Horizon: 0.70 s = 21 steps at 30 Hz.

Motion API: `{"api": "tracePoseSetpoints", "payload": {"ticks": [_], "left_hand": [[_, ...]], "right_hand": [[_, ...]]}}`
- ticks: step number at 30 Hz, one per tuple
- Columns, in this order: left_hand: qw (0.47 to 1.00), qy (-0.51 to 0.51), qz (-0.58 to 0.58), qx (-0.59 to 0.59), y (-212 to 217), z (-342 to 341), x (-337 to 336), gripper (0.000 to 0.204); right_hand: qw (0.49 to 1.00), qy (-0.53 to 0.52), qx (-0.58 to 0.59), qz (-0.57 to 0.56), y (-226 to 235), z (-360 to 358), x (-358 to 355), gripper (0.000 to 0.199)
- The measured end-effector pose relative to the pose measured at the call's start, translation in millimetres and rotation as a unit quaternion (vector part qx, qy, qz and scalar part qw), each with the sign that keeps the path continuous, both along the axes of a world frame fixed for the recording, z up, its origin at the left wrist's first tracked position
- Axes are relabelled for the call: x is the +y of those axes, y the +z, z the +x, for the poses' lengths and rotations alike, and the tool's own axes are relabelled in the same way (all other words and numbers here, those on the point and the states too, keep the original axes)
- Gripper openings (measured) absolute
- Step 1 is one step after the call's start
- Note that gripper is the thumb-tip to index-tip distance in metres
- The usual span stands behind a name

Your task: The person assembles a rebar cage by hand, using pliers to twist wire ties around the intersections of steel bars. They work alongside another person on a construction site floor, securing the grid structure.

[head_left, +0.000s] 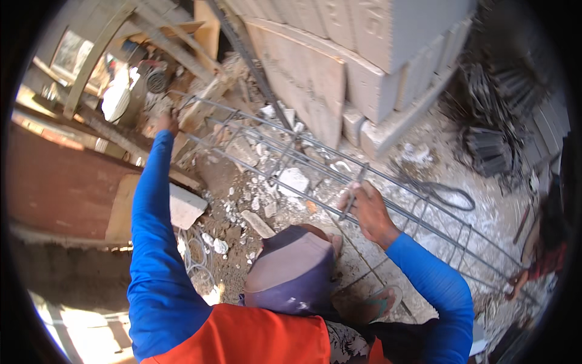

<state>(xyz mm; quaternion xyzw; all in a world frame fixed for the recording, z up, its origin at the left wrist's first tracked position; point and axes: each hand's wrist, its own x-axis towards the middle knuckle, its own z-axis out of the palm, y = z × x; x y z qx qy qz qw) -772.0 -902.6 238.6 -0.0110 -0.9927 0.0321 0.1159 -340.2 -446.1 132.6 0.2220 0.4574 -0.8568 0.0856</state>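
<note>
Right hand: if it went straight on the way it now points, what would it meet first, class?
Likely the far long bar of the rebar cage that the right hand grips, though depth is unclear.

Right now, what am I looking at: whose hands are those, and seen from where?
There is no machine, just someone's bare right hand and left hand. A wide fisheye camera worn on the head looks down, so straight edges bend near the rim. The right hand grips a long cage of metal bars; the left is at its left end, its grip hard to make out. Underneath lies broken rubble; stacked pale blocks stand beyond. Another person's hand is near the right end.
</note>
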Motion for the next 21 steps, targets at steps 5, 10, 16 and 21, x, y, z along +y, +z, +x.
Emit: {"api": "tracePoseSetpoints", "payload": {"ticks": [5, 10, 16, 21], "left_hand": [[0.997, -0.017, 0.076, 0.002, 38.1, 32.9, -66.7, 0.034], [0.988, 0.005, 0.1, 0.114, 21.7, 27.3, -70.9, 0.034], [0.965, -0.004, 0.219, 0.147, 13.3, 54.9, -84.9, 0.039], [0.955, 0.056, 0.215, 0.197, -26.8, 106.7, -75.1, 0.06]], "right_hand": [[0.998, 0.052, -0.035, 0.008, 20.5, -5.3, -20.9, 0.025], [0.981, 0.082, 0.01, 0.178, -2.4, 5.8, -2.5, 0.037], [0.922, 0.085, 0.078, 0.37, 38.2, 28.9, 23.8, 0.036], [0.882, 0.069, 0.144, 0.443, 40.3, 76.2, 55.1, 0.028]]}}
